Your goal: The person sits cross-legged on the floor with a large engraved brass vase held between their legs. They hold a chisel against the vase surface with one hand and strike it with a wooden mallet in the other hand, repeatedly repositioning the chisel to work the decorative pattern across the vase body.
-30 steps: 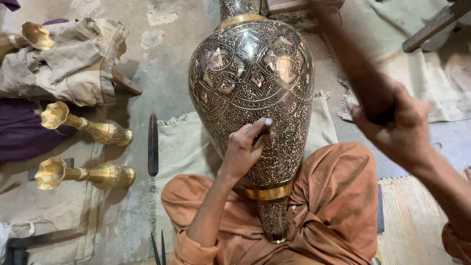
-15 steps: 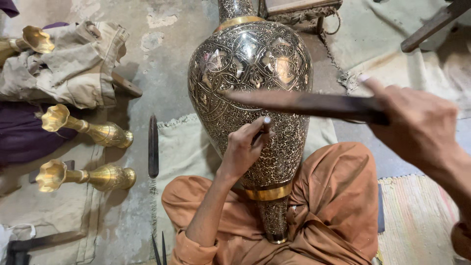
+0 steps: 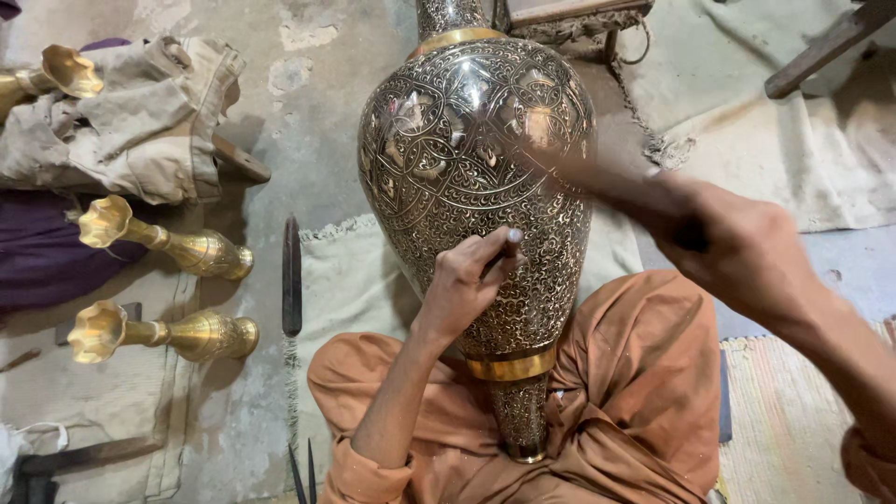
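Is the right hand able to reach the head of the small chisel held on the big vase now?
Probably yes: the right hand hovers just right of the chisel, which the left hand holds against the vase, nothing between them.

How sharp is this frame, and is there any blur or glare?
Head view: the right hand and the tool it swings are motion-blurred; the left hand and engraved vase are sharp, with soft reflections on the vase's shoulder; lighting is even.
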